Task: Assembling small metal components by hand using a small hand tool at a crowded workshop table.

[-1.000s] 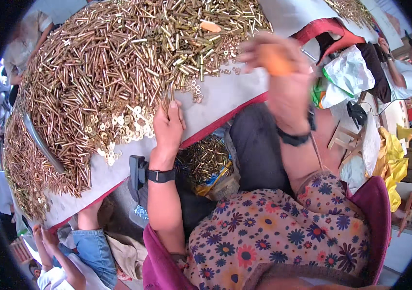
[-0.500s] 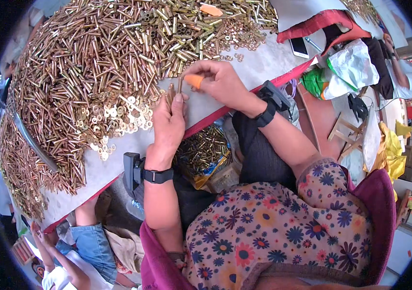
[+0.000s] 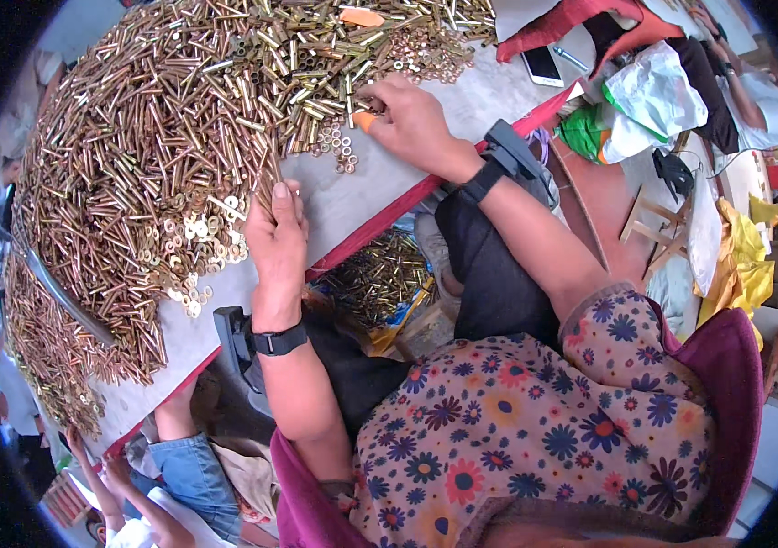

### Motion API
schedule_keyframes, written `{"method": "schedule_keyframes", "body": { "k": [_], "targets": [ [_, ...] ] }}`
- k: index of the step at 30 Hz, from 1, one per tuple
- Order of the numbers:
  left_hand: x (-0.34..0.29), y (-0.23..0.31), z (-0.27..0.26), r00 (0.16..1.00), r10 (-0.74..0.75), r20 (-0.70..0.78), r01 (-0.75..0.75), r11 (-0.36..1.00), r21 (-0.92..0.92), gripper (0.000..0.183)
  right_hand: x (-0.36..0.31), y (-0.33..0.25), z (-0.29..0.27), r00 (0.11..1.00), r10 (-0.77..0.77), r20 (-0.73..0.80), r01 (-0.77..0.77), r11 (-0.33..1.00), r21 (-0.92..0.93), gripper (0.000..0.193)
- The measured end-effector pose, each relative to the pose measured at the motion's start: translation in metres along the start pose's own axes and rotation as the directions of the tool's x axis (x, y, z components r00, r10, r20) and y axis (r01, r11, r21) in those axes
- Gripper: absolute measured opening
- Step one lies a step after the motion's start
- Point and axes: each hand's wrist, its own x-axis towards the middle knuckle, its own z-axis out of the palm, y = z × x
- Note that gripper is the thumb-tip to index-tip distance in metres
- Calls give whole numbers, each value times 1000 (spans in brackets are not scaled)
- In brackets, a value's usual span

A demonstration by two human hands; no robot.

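A large heap of brass-coloured metal bolts and tubes (image 3: pixel 133 173) covers the table. My left hand (image 3: pixel 278 242) is closed at the heap's near edge, thumb pressed against slim metal bolts (image 3: pixel 271 170) that point up from its fingers. Their lower ends are hidden in the hand. My right hand (image 3: pixel 412 128) wears an orange finger cover (image 3: pixel 364 121) and reaches to the near right side of the heap. Its fingers are curled beside short metal tubes; what lies between the fingertips is hidden. Small ring-shaped nuts (image 3: pixel 341 151) lie between the hands, and flat washers (image 3: pixel 195 233) lie left of my left hand.
A pale tabletop (image 3: pixel 339 196) with a red edge runs in front of me. Below it sits a container of more metal parts (image 3: pixel 375 279). A phone (image 3: pixel 542 66) and plastic bags (image 3: pixel 654 96) are at the right. Another person's arms (image 3: pixel 124 493) show at lower left.
My right hand has moved away from my left hand, up to the heap. The left hand has shifted left, apart from the right. The view has tilted slightly.
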Motion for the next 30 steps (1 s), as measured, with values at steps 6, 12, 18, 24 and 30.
{"method": "schedule_keyframes", "body": {
  "k": [6, 12, 18, 24, 30],
  "targets": [
    [-10, 7, -7, 1000, 16, -23, -15, 998, 62, 21, 4, -2, 13, 1000, 15, -20, -18, 982, -186, 36],
    [-22, 7, -13, 998, 59, 0, -58, 989, 133, 20, -5, -9, 13, 997, 18, -70, -12, 996, 93, 21],
    [-31, 6, -21, 998, 69, 4, -69, 981, 179, 20, -11, -46, 2, 999, 22, 30, -36, 820, 571, 20],
    [-34, 3, -21, 999, -9, 46, 0, 984, 176, 20, -15, -45, 6, 952, -283, 114, 201, 863, 464, 22],
    [-34, -5, -15, 993, -26, 114, -12, 949, 316, 21, -22, -47, 14, 943, -324, 83, 243, 834, 495, 28]
  ]
}}
